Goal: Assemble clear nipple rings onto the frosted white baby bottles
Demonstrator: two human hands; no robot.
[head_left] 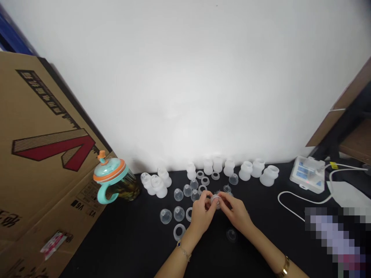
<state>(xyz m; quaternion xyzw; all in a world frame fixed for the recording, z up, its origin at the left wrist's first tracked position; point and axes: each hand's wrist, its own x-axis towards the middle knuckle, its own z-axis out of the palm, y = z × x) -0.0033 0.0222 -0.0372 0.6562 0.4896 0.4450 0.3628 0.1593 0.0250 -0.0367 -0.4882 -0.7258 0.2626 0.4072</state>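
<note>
Both hands meet over the black table, holding one small whitish ring-shaped part (215, 199) between their fingertips. My left hand (204, 210) pinches its left side and my right hand (235, 212) its right side. Clear dome caps (179, 213) and translucent rings (179, 232) lie to the left of my left hand. More rings (205, 180) and a clear cap (233, 178) lie beyond the hands. A faint clear piece (231, 235) rests below my right hand. The fingers partly cover the held part and some pieces behind it.
White bottles (246, 170) stand along the wall, with several capped ones (159, 187) at the left. A lidded teal and orange jug (118, 181) stands beside a cardboard box (37, 154). To the right are a white power strip (307, 173) and its cable (304, 201).
</note>
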